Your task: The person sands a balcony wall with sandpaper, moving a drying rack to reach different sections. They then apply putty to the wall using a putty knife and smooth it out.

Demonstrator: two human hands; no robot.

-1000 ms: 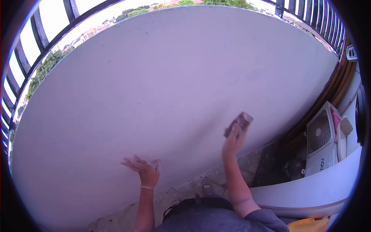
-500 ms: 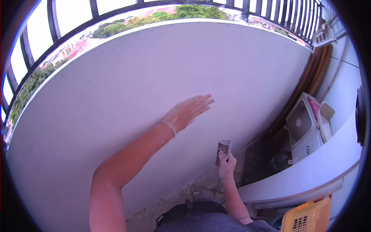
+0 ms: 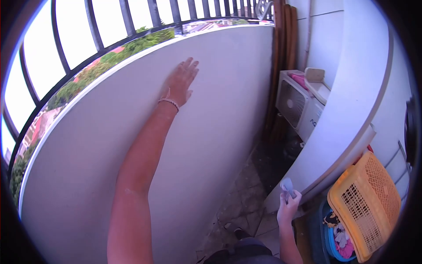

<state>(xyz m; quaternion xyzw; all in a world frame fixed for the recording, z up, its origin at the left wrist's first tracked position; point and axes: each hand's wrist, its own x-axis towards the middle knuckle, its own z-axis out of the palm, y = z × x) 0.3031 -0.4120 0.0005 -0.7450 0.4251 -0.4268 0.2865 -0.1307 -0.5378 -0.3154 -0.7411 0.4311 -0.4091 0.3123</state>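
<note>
I am seeing the person's right hand (image 3: 289,208) low and to the right in my view, its fingers curling closed around a small pale block (image 3: 287,185). The block is poking out past the fingertips and pointing away from the wrist, its top leaning slightly left; what shows of its long axis is running nearly in line with the forearm, but the fingers are hiding the lower part. It is appearing in front of the lower end of a curved white panel (image 3: 347,101), well apart from the grey wall (image 3: 215,114). The left hand (image 3: 179,83) is reaching up that wall, its fingers stretching out straight and grasping nothing; I am not able to tell whether the palm is touching. 1 bracelet (image 3: 169,104) is circling the left wrist. An air conditioner (image 3: 292,99) is standing near the wall's far end, and an orange basket (image 3: 336,193) is tilting over a blue tub (image 3: 330,241) holding clothes (image 3: 342,237).
</note>
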